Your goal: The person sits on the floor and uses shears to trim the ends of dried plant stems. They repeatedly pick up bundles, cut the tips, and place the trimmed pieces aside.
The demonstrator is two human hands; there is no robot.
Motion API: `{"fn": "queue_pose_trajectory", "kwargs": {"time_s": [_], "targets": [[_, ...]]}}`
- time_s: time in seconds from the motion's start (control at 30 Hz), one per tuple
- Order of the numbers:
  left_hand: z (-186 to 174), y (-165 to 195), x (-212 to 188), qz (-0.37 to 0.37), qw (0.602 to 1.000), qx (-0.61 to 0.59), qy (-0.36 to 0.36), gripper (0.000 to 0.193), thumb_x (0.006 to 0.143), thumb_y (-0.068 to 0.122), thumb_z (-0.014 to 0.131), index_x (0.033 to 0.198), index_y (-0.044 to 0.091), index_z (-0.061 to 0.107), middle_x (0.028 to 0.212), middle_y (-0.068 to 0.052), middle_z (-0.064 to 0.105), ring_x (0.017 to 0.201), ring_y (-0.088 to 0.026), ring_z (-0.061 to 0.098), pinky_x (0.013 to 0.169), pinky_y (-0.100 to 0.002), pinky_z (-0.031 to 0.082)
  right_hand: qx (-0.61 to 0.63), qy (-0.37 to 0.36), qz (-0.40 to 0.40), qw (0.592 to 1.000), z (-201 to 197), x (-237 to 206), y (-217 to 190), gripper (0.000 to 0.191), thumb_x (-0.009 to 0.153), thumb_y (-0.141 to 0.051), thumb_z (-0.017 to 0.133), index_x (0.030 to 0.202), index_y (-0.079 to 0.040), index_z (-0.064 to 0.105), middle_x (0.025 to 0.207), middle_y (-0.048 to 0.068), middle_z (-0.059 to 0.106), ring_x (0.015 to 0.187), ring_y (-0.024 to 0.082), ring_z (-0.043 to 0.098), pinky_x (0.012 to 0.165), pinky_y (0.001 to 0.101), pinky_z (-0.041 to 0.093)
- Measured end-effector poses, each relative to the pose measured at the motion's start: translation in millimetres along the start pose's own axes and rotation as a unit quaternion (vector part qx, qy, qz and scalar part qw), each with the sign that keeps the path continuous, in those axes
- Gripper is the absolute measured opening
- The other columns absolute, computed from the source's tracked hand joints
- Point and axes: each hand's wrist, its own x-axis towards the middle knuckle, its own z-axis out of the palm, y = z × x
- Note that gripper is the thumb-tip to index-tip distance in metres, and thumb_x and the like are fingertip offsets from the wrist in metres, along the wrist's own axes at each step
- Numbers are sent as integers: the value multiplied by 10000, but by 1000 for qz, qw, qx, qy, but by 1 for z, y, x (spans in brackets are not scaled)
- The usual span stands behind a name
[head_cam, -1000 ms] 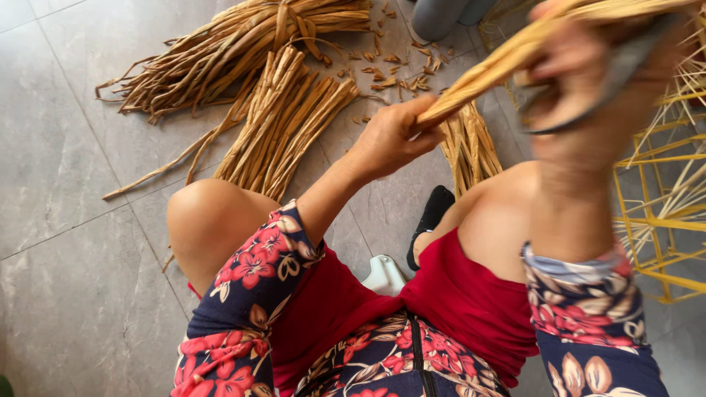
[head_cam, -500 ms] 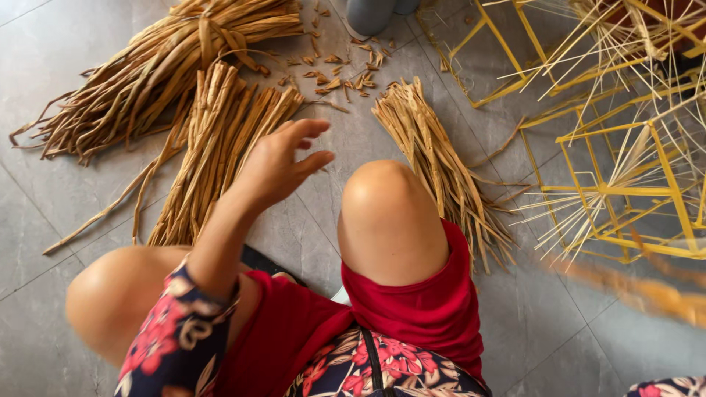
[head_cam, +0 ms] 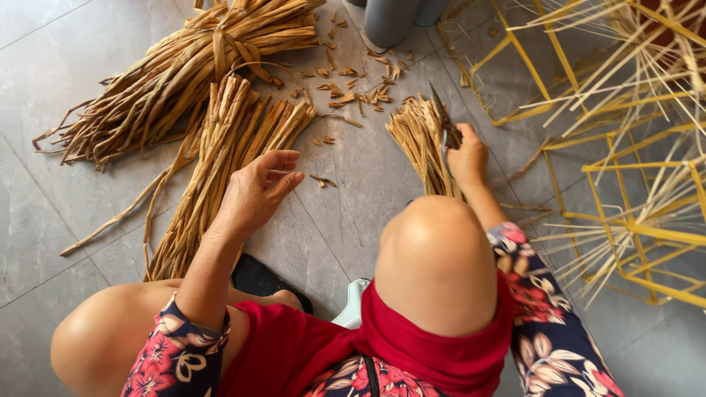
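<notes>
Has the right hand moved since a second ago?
Yes. The right hand, then raised near the camera gripping scissors and a strand, has come down to the small bundle of dried strands on the tiled floor, scissors in its grip.

This looks like a small craft workshop on the floor of a home, where people weave with natural fibre. The floor (head_cam: 66,66) is made of large grey stone-like tiles. Several bundles of dried plant strips (head_cam: 176,73) lie on it, one of them tied with a strip, and many short cut pieces (head_cam: 353,88) are scattered around. On the right side stand yellow wire frames (head_cam: 625,220) with thin pale canes (head_cam: 625,66) going through them, like unfinished baskets or lamps.
</notes>
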Motion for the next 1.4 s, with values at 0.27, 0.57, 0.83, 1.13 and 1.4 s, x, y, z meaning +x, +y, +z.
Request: {"fn": "queue_pose_trajectory", "kwargs": {"time_s": [0.27, 0.57, 0.83, 1.13, 1.4], "targets": [[-10, -27, 41, -48, 997, 40, 34, 377, 929, 274, 736, 1249, 83, 682, 1129, -101, 759, 992, -209, 743, 841, -352, 582, -59, -70, 55, 994, 30, 22, -46, 553, 793, -214, 839, 1309, -119, 662, 978, 248, 718, 888, 435, 696, 776, 491, 553], [11, -116, 108, -122, 966, 211, 83, 382, 880, 342, 794, 1191, 136, 712, 1166, -139, 723, 1043, -308, 700, 899, -430, 552, -100, -116, 2, 988, -16, 6, -15, 569, 909, -237, 780, 1442, -92, 643, 911, 234, 726, 805, 387, 715, 747, 468, 557], [69, -167, 115, -172, 875, 421, 165, 152, 1036, 247, 511, 1128, 128, 529, 1048, -138, 698, 973, -329, 698, 770, -465, 570, -24, -191, 136, 972, -64, -18, -16, 611, 882, -232, 829, 1451, -108, 644, 860, 136, 752, 661, 82, 589, 579, 304, 486], [47, -145, 98, -235, 883, 385, 131, 232, 1064, 299, 436, 1092, 135, 597, 1060, -150, 692, 975, -354, 698, 753, -504, 568, 141, -185, 210, 950, -97, -25, -30, 599, 879, -108, 762, 1454, -75, 595, 997, 36, 775, 615, 28, 583, 480, 218, 477], [-14, -59, 88, -76, 984, 56, 152, 251, 889, 190, 724, 1072, 56, 616, 923, -157, 725, 880, -331, 716, 772, -441, 555, 223, -158, 60, 960, -161, -8, -95, 597, 909, -61, 758, 1473, 1, 571, 1062, 126, 759, 622, 44, 569, 531, 187, 466]]}}
